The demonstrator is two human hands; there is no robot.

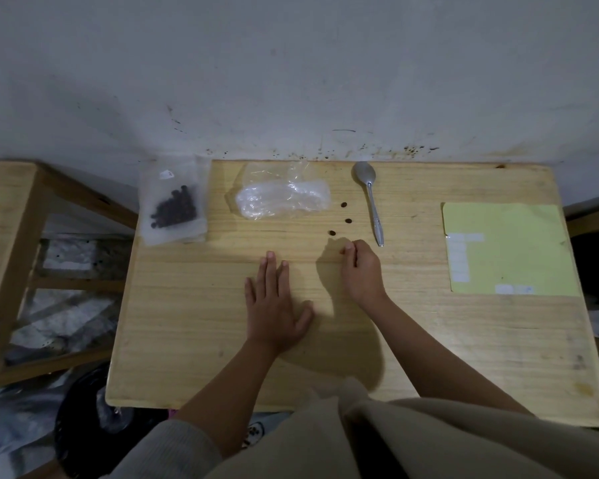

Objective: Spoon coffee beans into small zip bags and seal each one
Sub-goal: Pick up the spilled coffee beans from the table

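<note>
On a pale, grainy wooden worktop (412, 340), both hands lie near the middle. The left hand (275, 305) rests flat, palm down, fingers straight and close together, holding nothing. The right hand (360, 269) sits just beside it, fingers curled under, thumb and forefinger tips pinched together at the wood; a small dark speck shows at the fingertips, but whether it is a bean I cannot tell.

Just beyond the right hand's fingertips, three small dark brown oval coffee beans (348, 221) lie loose in a slanting line. To the right of them, a dull silver metal spoon (370, 198) lies lengthwise, its bowl away from the person, its handle end close to the right hand's knuckles.

Beyond the left hand, a crumpled heap of clear, glossy small plastic zip bags (281, 198) lies on the wood. Further to that hand's left, a frosted translucent pouch (173, 205) holding a cluster of dark beans lies flat, overhanging the worktop's far left corner.

Well to the right of the right hand, a smooth, flat pale yellow rectangular packet (509, 248) with white label patches lies near the edge.
</note>
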